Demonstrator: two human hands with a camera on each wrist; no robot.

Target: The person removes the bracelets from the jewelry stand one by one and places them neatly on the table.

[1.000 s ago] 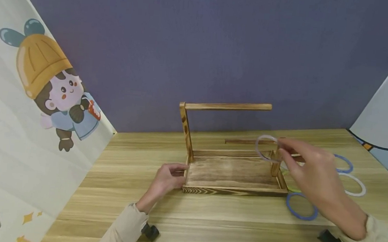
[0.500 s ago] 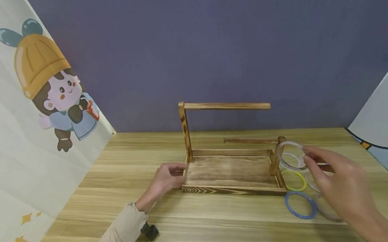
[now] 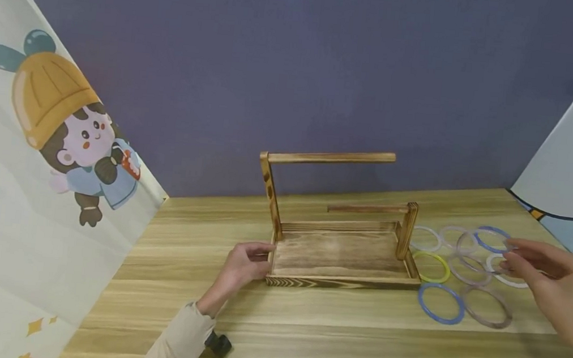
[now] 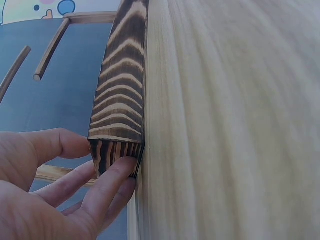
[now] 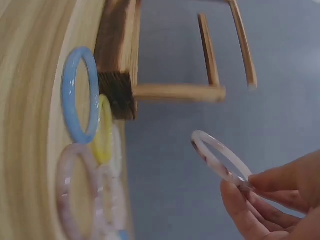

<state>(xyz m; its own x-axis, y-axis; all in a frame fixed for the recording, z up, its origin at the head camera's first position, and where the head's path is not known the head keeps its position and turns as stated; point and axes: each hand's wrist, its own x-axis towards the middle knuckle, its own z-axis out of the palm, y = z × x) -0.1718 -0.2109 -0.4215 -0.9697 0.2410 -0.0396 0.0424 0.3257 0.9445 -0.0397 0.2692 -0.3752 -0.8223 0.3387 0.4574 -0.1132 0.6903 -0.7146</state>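
My right hand [image 3: 559,282] pinches a translucent pale bangle [image 5: 212,161] with purplish-brown patches between thumb and fingers. It is tilted in the air over the other bangles at the right. My left hand [image 3: 242,267] grips the left end of a brown wooden stand, its fingertips against the striped end face in the left wrist view. This stand has a shallow tray base [image 3: 344,284], a tall left post with an upper bar [image 3: 331,158], and a short right post [image 3: 407,232] with a lower bar [image 3: 366,208]. Both bars are bare.
Several bangles lie close together right of the stand, among them a blue one [image 5: 68,100], a yellow one [image 5: 108,127] and a purplish one [image 5: 64,190]. Behind the wooden table [image 3: 303,334] rises a dark blue backdrop [image 3: 295,77]. A printed curtain [image 3: 16,223] hangs at the left.
My right hand has drawn back rightward from the lower bar with the bangle, uncovering the right post and the bangles on the table. The left hand stays at the stand's left end.
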